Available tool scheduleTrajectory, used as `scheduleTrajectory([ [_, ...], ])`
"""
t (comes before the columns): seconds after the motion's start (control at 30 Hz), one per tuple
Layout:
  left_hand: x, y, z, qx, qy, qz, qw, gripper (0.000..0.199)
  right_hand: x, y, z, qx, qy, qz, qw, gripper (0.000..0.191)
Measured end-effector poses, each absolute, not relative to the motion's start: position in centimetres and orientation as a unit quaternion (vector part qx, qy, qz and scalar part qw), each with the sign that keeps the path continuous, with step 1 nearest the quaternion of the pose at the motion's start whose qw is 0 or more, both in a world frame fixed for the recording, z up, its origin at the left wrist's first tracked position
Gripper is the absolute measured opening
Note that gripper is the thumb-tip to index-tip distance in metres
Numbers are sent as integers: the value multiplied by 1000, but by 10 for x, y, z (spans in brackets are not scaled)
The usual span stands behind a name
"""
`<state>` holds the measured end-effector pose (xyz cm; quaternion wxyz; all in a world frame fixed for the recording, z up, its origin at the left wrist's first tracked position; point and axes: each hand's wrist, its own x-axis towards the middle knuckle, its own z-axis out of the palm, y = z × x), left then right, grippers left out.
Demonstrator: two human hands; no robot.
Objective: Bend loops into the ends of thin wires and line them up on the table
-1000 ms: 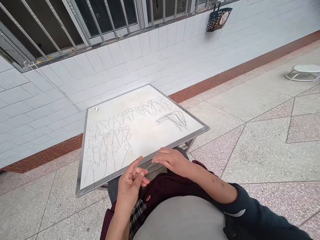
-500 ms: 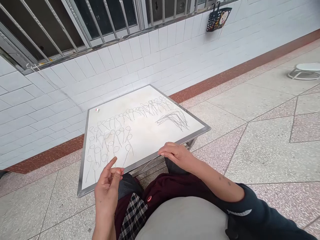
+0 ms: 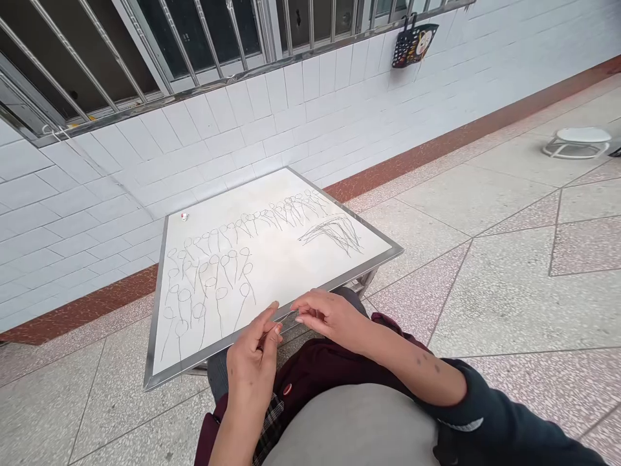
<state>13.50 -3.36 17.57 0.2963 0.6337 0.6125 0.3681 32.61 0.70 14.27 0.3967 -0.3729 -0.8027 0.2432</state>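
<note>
Over the table's near edge, my left hand (image 3: 253, 359) pinches a thin dark wire (image 3: 285, 316) between thumb and forefinger. Close by on the right, my right hand (image 3: 332, 318) has its curled fingers around the wire's other end; its exact grip is partly hidden. Rows of wire pieces with a round loop at one end (image 3: 221, 293) lie on the left half and across the middle of the white table (image 3: 272, 268). A loose bundle of plain wires (image 3: 334, 232) rests near the table's right edge.
A small white-and-red object (image 3: 184, 217) sits at the table's far left corner. The table stands against a white tiled wall (image 3: 233, 139) below a barred window. A black basket (image 3: 413, 45) hangs from the bars. A white stool (image 3: 577, 141) stands at far right.
My left hand has moved right, up to my right hand, which has shifted slightly left and down. The wire, hanging from my right hand before, now spans the small gap between both hands.
</note>
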Motion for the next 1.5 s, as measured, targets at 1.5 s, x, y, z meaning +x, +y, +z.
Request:
scheduleTrajectory([
  [1.5, 155, -20, 170, 749, 582, 285, 137, 50, 293, 1, 131, -480, -721, 244, 436, 12],
])
